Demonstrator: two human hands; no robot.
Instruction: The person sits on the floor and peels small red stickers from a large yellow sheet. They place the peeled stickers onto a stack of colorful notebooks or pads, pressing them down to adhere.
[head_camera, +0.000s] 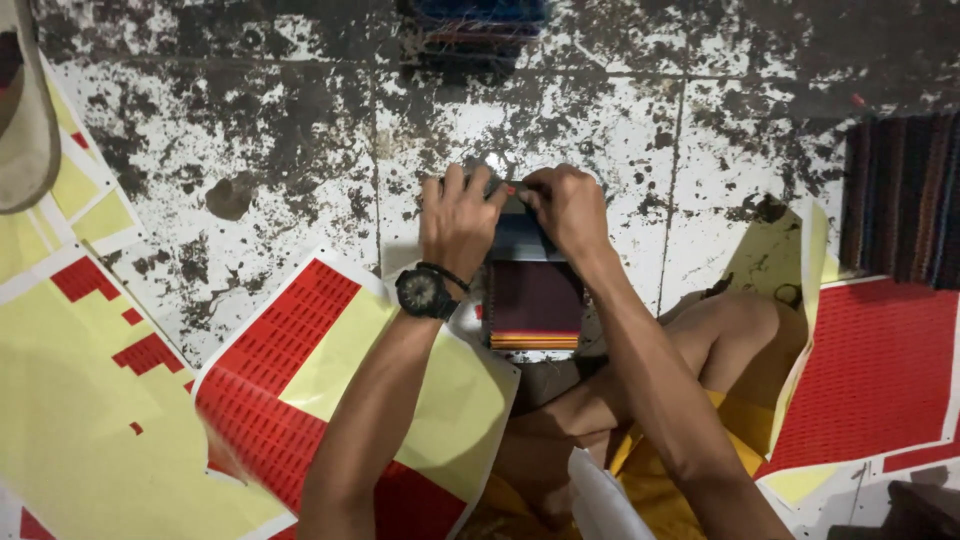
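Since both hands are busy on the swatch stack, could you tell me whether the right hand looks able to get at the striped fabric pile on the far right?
Probably yes: the right hand has only bare floor between it and the striped fabric pile, though it would have to let go of the swatch stack.

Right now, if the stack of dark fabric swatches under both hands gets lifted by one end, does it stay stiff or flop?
Probably flops: the stack of dark fabric swatches looks like thin cloth layers, with striped edges showing at the near end. It likely hinges at the far end, where the left hand and right hand press. Likely light and not slippery.
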